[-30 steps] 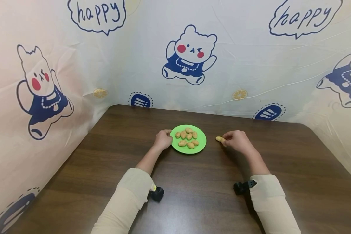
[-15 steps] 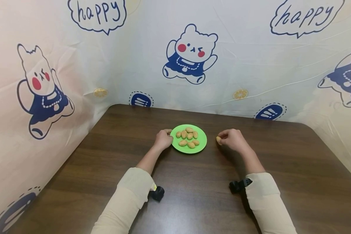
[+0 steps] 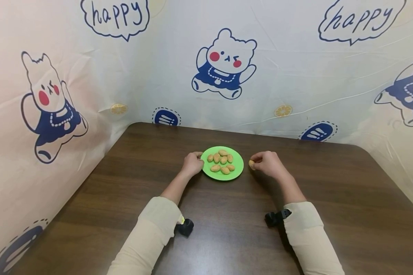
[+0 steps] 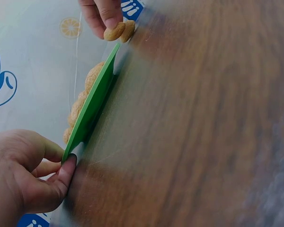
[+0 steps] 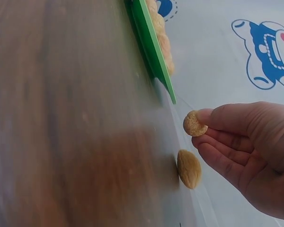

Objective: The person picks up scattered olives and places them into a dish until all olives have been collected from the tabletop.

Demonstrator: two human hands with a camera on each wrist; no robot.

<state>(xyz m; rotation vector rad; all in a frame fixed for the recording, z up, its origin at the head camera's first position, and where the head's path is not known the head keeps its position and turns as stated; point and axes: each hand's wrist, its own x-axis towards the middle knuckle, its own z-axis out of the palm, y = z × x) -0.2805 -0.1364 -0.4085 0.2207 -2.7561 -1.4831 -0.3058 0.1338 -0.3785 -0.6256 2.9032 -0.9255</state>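
Observation:
My left hand (image 3: 192, 164) pinches the left rim of a round green plate (image 3: 240, 171); the left wrist view has thumb and fingers on either side of that rim. Several tan, rough-shelled peanuts (image 3: 217, 157) lie spread over the plate. Just right of it, my right hand (image 3: 271, 165) pinches a single peanut (image 5: 194, 124) between thumb and fingertips, close beyond the plate's right rim. A second loose peanut (image 5: 189, 169) appears beneath those fingers in the right wrist view; in the head view it is hidden by the hand.
The dark brown wooden table (image 3: 213, 229) reaches back to a pale printed curtain (image 3: 282, 68) that encloses it at the rear and both sides. Each wrist wears a small black camera, one (image 3: 186, 227) at the left sleeve and one (image 3: 272, 219) at the right.
My right hand has drawn left toward the plate with the peanut in its fingers. The left hand and the plate have stayed in place.

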